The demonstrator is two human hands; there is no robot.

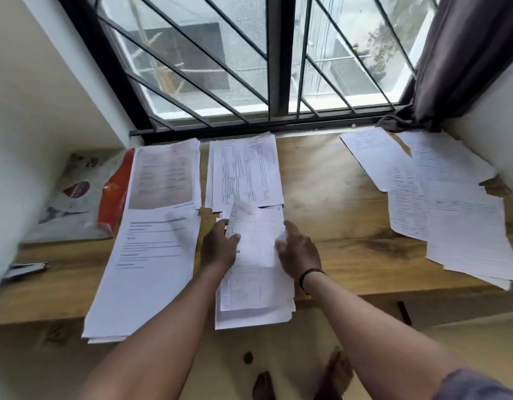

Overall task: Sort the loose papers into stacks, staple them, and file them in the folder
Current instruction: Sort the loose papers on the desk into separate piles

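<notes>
White printed loose papers (254,243) are held over the near middle stack (255,298) on the wooden bench (336,215): the left hand (219,245) pinches their left edge, the right hand (298,251) curls round their right edge. Further stacks are seen at left (151,255), centre back (245,171) and right (440,203); an orange folder (114,194) lies at far left.

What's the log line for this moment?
phase: sorting | left hand, right hand: hold sheet over centre stack | stapling: not started
</notes>
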